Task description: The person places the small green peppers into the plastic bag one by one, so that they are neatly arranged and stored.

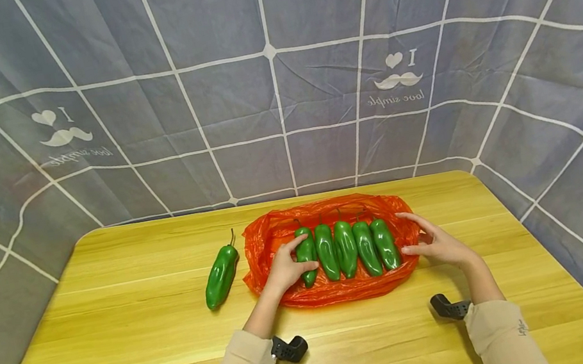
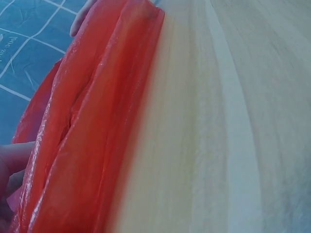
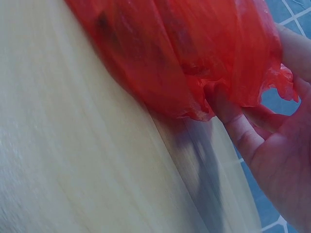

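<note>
A crinkled red plastic bag (image 1: 340,292) lies opened out on the table, with several glossy green peppers (image 1: 346,247) side by side in it, stems pointing away. My left hand (image 1: 285,269) reaches over the bag's left rim and holds the leftmost pepper (image 1: 306,248), thumb and forefinger across it. At the opposite end, my right hand (image 1: 442,248) grips the bag's right rim between thumb and fingers; the right wrist view shows the thumb (image 3: 226,109) against the plastic. In the left wrist view the bag's side (image 2: 92,126) hides most of the left hand.
Another green pepper (image 1: 222,277) lies on the wooden table (image 1: 138,339) left of the bag. Behind the table hangs a grey curtain (image 1: 230,101) with white lines. Black wrist devices (image 1: 290,349) sit at both sleeves.
</note>
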{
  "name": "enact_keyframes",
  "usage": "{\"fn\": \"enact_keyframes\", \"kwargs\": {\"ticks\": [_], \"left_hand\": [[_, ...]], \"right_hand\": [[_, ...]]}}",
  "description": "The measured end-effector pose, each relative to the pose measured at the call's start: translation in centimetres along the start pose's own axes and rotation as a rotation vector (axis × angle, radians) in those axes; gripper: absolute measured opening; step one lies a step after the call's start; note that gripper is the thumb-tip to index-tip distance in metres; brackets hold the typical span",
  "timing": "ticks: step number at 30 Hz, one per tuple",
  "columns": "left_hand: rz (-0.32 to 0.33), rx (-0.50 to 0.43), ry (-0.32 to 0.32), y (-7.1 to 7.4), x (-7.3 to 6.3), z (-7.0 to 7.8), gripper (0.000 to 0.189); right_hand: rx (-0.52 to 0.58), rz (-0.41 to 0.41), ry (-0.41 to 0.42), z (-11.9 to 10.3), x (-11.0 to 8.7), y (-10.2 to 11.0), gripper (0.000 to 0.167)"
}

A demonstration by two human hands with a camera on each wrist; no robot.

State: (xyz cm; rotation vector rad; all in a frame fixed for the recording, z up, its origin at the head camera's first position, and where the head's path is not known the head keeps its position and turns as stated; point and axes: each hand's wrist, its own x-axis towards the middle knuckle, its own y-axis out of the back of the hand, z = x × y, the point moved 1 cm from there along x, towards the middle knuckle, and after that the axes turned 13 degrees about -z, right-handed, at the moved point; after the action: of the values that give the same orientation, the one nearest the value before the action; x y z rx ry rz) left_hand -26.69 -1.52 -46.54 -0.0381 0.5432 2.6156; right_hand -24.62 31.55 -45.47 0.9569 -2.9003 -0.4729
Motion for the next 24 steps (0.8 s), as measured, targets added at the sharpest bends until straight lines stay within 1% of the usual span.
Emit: {"fn": "enact_keyframes", "kwargs": {"ticks": [8, 12, 13, 16, 19, 21, 24], "left_hand": [[-0.011, -0.035, -0.019, 0.2, -0.1, 0.0, 0.065], [-0.025, -0.063, -0.029, 0.6, -0.5, 0.3, 0.066], [-0.029, -0.063, -0.034, 0.7, -0.6, 0.5, 0.066], [-0.029, -0.021, -0.050, 1.2, -1.2, 0.9, 0.066], [-0.003, 0.034, -0.069, 1.6, -1.8, 1.4, 0.065], [0.023, 0.041, -0.086, 1.9, -2.3, 1.8, 0.064], [0.071, 0.030, -0.159, 2.5, -3.1, 2.4, 0.060]], "right_hand": [[-0.019, 0.008, -0.007, 0.0, 0.0, 0.1, 0.072], [-0.026, 0.008, -0.005, 0.0, 0.0, 0.1, 0.072], [-0.029, 0.009, -0.006, 0.0, 0.0, 0.1, 0.072], [-0.027, 0.009, -0.013, 0.1, 0.0, 0.1, 0.072], [-0.025, 0.010, -0.021, 0.1, 0.0, 0.1, 0.072], [-0.021, 0.009, -0.023, 0.1, 0.0, 0.1, 0.072], [-0.015, 0.008, -0.023, 0.1, 0.0, 0.1, 0.072]]}}
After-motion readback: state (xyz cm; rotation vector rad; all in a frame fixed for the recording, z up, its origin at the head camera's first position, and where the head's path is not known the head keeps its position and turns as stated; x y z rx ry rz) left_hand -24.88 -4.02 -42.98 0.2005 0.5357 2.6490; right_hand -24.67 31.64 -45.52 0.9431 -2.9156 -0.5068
